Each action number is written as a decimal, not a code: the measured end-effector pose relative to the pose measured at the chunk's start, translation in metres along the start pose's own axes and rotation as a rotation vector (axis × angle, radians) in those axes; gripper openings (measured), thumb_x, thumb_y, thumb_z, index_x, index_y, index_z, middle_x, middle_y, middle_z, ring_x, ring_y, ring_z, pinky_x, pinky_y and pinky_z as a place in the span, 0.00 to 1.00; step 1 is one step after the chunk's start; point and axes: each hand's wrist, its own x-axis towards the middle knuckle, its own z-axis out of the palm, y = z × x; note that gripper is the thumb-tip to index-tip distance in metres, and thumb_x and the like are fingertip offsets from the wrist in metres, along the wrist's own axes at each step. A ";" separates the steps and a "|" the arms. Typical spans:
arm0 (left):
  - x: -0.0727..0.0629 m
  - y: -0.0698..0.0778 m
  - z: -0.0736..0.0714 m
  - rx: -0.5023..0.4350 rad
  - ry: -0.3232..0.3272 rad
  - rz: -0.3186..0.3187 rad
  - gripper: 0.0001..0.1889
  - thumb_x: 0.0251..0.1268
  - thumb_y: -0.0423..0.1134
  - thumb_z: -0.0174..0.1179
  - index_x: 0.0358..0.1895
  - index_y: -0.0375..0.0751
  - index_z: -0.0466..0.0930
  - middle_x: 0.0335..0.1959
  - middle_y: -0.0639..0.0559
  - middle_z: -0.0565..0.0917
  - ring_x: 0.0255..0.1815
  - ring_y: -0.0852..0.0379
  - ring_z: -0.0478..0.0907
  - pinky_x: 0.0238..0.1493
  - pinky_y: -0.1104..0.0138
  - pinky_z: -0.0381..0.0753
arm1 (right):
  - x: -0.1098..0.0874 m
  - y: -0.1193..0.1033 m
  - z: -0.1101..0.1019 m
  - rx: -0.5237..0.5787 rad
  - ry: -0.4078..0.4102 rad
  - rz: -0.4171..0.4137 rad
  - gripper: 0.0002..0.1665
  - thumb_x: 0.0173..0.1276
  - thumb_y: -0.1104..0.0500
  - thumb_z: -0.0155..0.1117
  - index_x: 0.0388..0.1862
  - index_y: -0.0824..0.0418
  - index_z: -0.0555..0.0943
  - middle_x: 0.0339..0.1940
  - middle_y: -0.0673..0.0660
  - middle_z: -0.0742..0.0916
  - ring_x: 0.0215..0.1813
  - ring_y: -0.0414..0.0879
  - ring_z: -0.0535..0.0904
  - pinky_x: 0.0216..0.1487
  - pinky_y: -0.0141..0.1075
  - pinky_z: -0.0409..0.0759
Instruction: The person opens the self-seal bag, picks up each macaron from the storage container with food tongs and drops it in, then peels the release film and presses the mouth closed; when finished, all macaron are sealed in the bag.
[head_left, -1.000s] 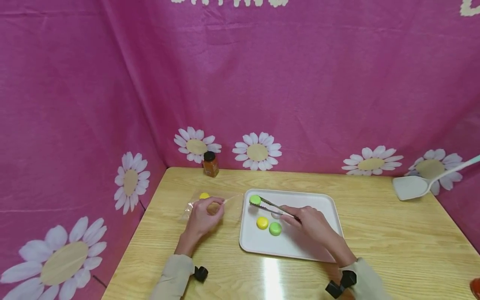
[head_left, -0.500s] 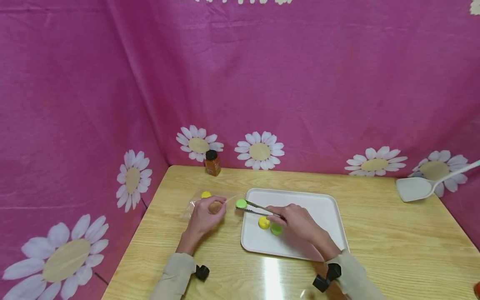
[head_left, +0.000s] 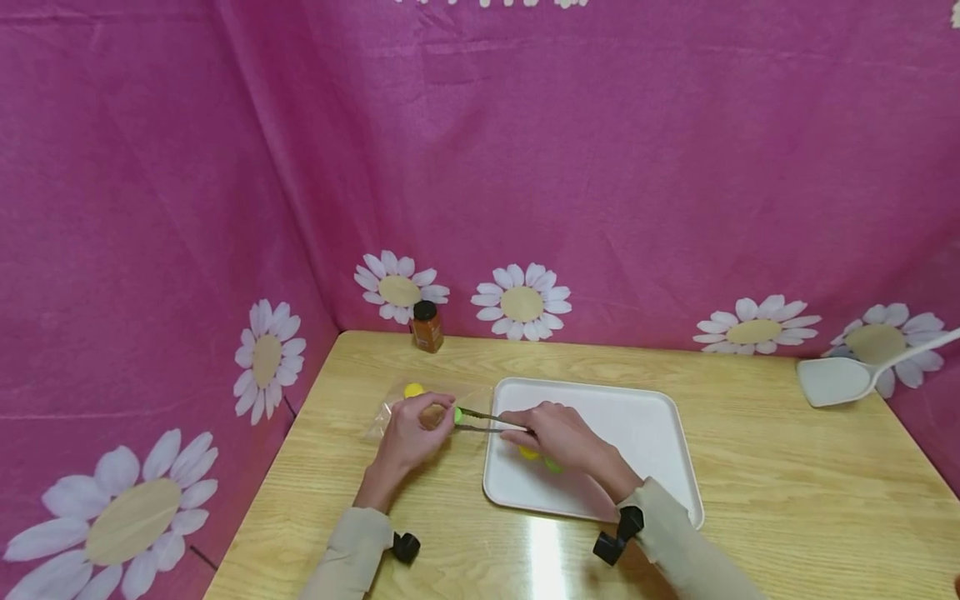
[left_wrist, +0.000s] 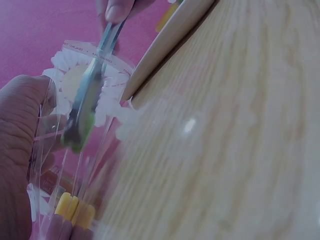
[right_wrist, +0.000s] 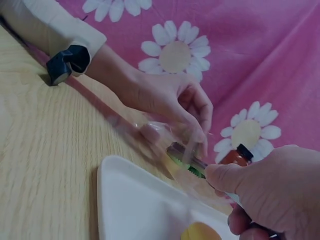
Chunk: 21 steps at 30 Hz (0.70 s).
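Note:
My left hand [head_left: 411, 433] pinches the edge of a clear plastic bag [left_wrist: 95, 54], which has red print along its mouth. Metal tongs [head_left: 483, 421] are gripped in my right hand [head_left: 561, 435]. Between the tongs' tips sits a green macaron [head_left: 458, 415], right beside the left fingertips. In the left wrist view, the tongs' tips overlap the inside of the bag, and yellow macarons [left_wrist: 66, 204] show at its lower end. A yellow macaron [head_left: 528, 453] and a green macaron [head_left: 553, 465] lie on the white tray [head_left: 637, 417], partly hidden under my right hand.
A black-lidded jar [head_left: 428, 329] with orange-brown contents stands at the back left of the wooden table [head_left: 765, 467]. At the far right is a white turner [head_left: 836, 382]. A pink cloth [head_left: 600, 183] with daisies hangs behind and to the left.
My right hand has moved left from over the tray, carrying the green macaron in the tongs to the bag at my left fingers. The left hand has stayed in place.

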 end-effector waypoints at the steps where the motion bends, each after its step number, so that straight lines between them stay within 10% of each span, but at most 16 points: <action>1: 0.000 0.000 0.000 0.001 0.002 0.004 0.04 0.62 0.30 0.71 0.39 0.37 0.89 0.40 0.46 0.92 0.40 0.52 0.89 0.43 0.55 0.88 | 0.004 -0.002 0.001 0.003 -0.006 -0.007 0.20 0.78 0.45 0.62 0.60 0.52 0.88 0.16 0.39 0.71 0.22 0.36 0.66 0.22 0.32 0.63; 7: -0.001 0.000 0.002 -0.013 0.014 0.017 0.05 0.61 0.29 0.71 0.39 0.36 0.89 0.40 0.46 0.92 0.29 0.56 0.85 0.27 0.65 0.82 | 0.023 -0.007 0.008 -0.034 -0.007 -0.034 0.16 0.79 0.46 0.62 0.57 0.49 0.88 0.22 0.45 0.82 0.25 0.39 0.74 0.23 0.35 0.68; 21: 0.000 0.001 0.002 -0.011 0.025 0.019 0.05 0.60 0.27 0.72 0.39 0.35 0.89 0.41 0.46 0.92 0.44 0.50 0.90 0.46 0.52 0.88 | 0.047 -0.012 0.024 -0.051 -0.042 -0.001 0.20 0.80 0.44 0.61 0.62 0.50 0.87 0.29 0.51 0.88 0.29 0.43 0.78 0.26 0.37 0.73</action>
